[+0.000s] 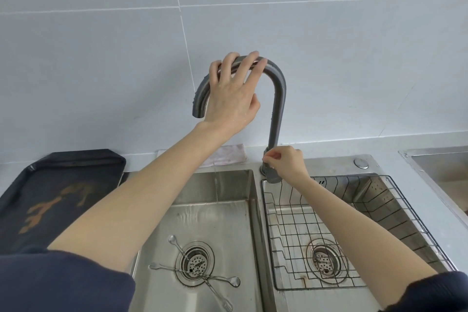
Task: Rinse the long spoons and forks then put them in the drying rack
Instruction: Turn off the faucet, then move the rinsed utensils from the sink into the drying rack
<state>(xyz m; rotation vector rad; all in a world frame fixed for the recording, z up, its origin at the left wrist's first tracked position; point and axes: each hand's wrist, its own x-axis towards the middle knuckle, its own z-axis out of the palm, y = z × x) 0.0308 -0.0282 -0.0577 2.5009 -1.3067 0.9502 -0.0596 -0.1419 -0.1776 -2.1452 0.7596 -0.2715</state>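
Several long thin spoons and forks [200,277] lie crossed over the drain of the left sink basin [202,213]. A thin stream of water [216,185] falls from the grey faucet [277,109] into that basin. My left hand [233,94] grips the top of the faucet's arched spout. At the faucet's base my right hand [286,162] is closed on the handle. The wire drying rack [329,233] sits in the right basin with no cutlery in it.
A black tray [50,197] with an orange pattern lies on the counter at the left. A folded cloth [228,157] rests behind the left basin. A round button [361,163] sits on the sink rim, and another steel rim [435,167] shows at far right.
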